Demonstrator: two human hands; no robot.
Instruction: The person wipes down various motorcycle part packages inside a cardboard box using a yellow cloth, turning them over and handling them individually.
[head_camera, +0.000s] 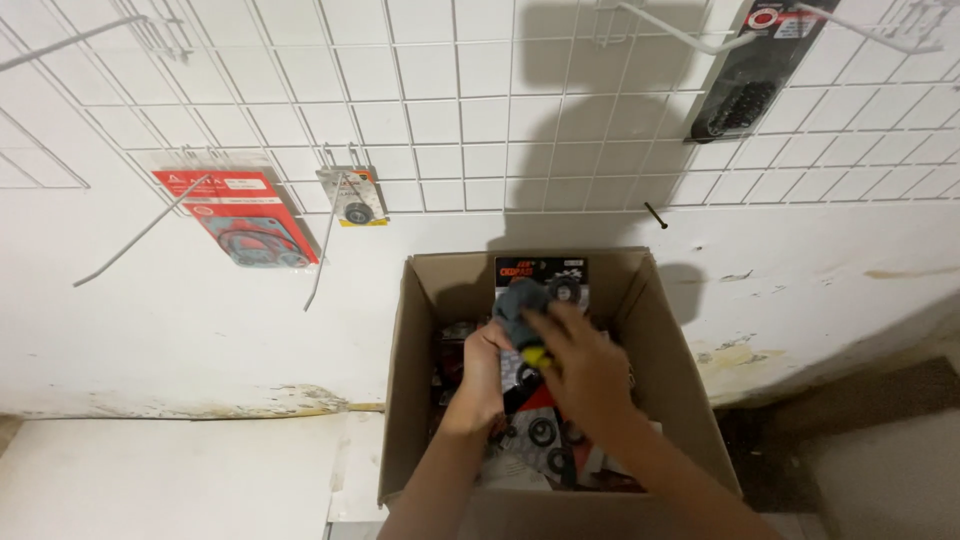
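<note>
Red flat package and small yellow-edged package on grid, black package upper right, black package in box

blurred hands, grey item indistinct, cardboard box bottom cut off

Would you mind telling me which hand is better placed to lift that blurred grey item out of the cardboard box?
Probably the right hand: it lies over the grey item, fingers on it. The left hand sits lower in the cardboard box, beneath it.
</note>
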